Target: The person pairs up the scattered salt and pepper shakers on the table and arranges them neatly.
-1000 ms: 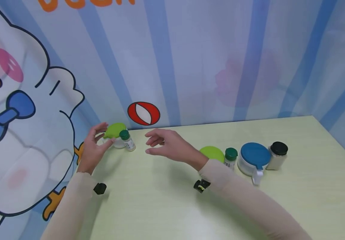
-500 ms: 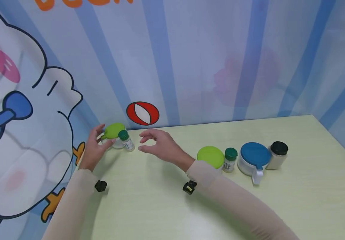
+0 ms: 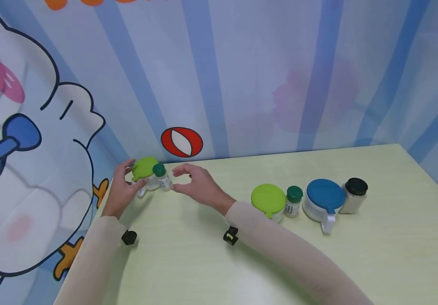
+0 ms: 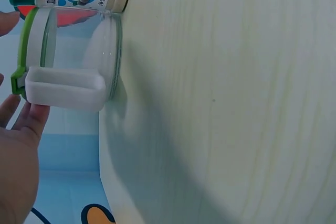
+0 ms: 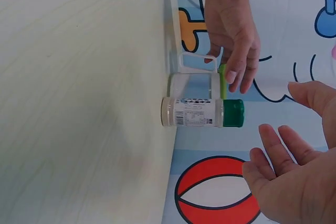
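Observation:
At the table's far left corner stands a clear seasoning jar (image 4: pixel 79 51) with a lime-green lid (image 3: pixel 144 168) and a white handle (image 4: pixel 65 88). My left hand (image 3: pixel 121 192) holds it around the lid, its fingertips by the handle. Close beside this jar is a small spice bottle (image 5: pixel 194 113) with a dark green cap and a printed label, upright on the table. My right hand (image 3: pixel 200 186) reaches toward the bottle with fingers and thumb spread apart. In the right wrist view a gap separates that hand from the cap.
On the right stand another green-lidded jar (image 3: pixel 269 199), a second green-capped bottle (image 3: pixel 293 201), a blue-lidded jar (image 3: pixel 324 197) and a black-capped bottle (image 3: pixel 353 195). A printed backdrop (image 3: pixel 257 76) borders the pale table (image 3: pixel 188 262) at the back and left.
My right hand has moved left, closer to the green-capped bottle. The jar at my left hand has turned, bringing its lid tab and handle toward the front.

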